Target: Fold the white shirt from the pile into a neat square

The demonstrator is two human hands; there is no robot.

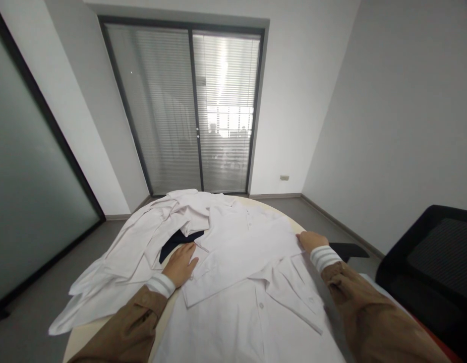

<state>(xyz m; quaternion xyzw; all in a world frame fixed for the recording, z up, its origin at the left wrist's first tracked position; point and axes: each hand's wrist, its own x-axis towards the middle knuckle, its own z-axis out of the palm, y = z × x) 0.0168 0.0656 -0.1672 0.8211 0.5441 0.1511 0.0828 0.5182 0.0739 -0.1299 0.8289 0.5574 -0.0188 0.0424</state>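
Observation:
A white shirt [241, 247] with a buttoned placket is spread over the table, one part folded across another and the lower part reaching toward me. At its left edge my left hand [181, 263] lies on the cloth, fingers stretched out and thumb apart. My right hand [312, 240] is at the shirt's right edge by the table's rim, fingers closed on the fabric; the fingertips are partly hidden. Left of my left hand lies a heap of more white garments [142, 242]. Dark navy cloth [176, 243] shows between the heap and the shirt.
The pale round-edged table [88, 330] shows at the lower left. A black mesh office chair [433, 257] stands close on the right. Beyond the table are glass panels with blinds [161, 111], a wall outlet [284, 178] and grey floor [320, 214].

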